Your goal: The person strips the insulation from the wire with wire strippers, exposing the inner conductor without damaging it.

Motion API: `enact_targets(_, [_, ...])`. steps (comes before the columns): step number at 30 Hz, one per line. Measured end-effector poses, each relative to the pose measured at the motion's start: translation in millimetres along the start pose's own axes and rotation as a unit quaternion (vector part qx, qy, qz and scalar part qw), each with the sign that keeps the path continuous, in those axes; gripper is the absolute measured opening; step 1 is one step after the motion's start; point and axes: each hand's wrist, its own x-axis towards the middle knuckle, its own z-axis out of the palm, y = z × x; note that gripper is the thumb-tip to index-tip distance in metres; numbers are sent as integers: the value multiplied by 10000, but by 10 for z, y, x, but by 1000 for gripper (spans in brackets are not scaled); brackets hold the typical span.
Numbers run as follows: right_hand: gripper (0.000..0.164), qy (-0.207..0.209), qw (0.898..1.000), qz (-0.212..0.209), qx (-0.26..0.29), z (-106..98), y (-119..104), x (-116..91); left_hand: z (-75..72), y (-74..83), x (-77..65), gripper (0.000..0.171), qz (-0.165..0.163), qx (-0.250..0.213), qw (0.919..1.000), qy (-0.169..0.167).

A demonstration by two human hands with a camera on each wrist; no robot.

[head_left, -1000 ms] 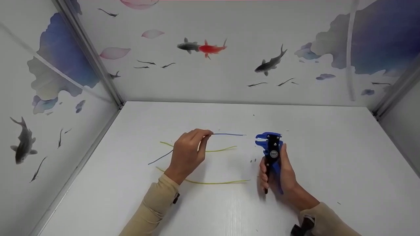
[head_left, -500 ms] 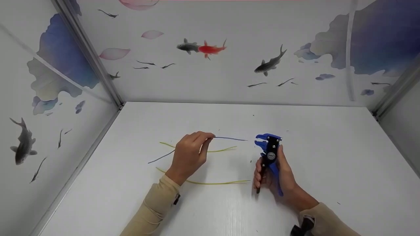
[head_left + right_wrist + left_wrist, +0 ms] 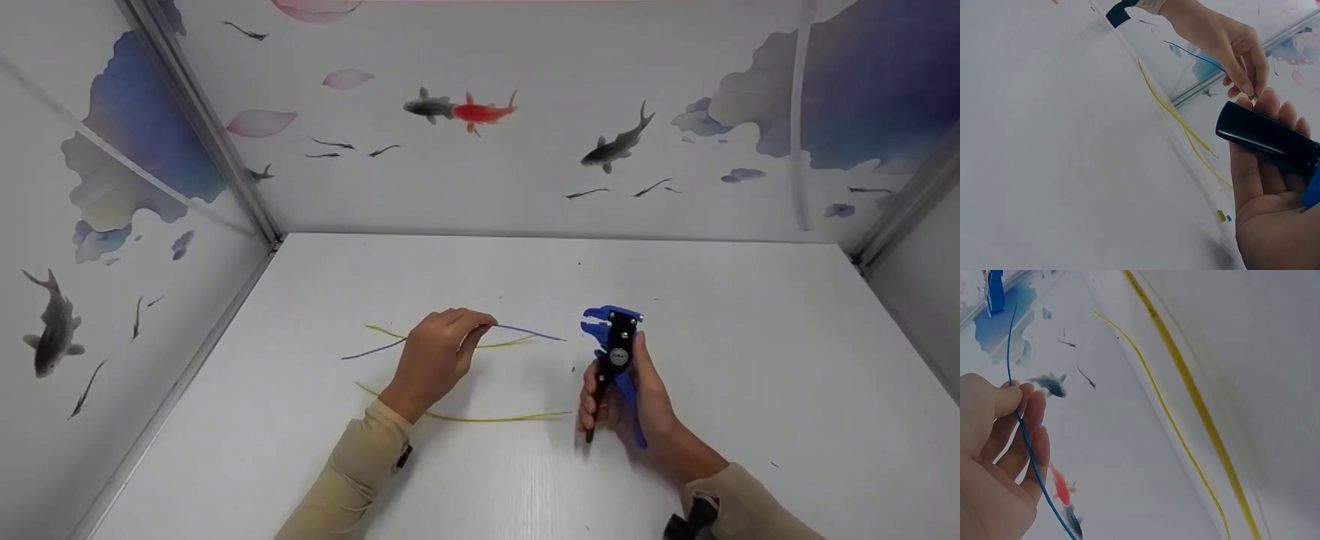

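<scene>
Between thumb and fingertips, my left hand (image 3: 435,360) pinches a thin blue wire (image 3: 529,331) above the table. One end of the wire points right, sloping down toward the tool. My right hand (image 3: 656,405) grips a blue-and-black wire stripper (image 3: 622,330) upright, its handles spread and its jaws parted, facing left. A small gap separates the wire's end from those jaws. The right wrist view shows the stripper's black handle (image 3: 1266,129) lying across the curled fingers. In the left wrist view, the blue wire (image 3: 1039,475) runs down past the palm.
Two yellow wires lie on the white table, one (image 3: 487,420) nearer me and one (image 3: 382,330) partly behind the left hand. Bare strands show at one yellow wire's end (image 3: 1214,153). Small yellow insulation scraps (image 3: 1221,215) lie near the tool. Printed walls enclose the table's back and sides.
The left hand has moved slightly down and right, and the blue wire's right end has dipped. Early on, the stripper's handles spread apart and the tool shifted slightly left; it then stayed nearly still.
</scene>
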Motion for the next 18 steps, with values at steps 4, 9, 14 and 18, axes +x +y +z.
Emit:
enact_targets(4, [94,96,9999,50,-43,5,1,3,5,-5,-15,13,-187,-148,9993,-285])
enact_targets(9, [94,163,9998,97,-45,10,-8,4,7,1,-40,13,-449,-248,9944,-925])
enact_targets(14, [94,154,9998,103,-11,4,-8,6,5,8,-68,14,-771,-307,9807,-1771])
enact_targets(18, [93,178,9998,127,-22,0,1,6,8,1,-86,13,-975,-443,9689,-2231])
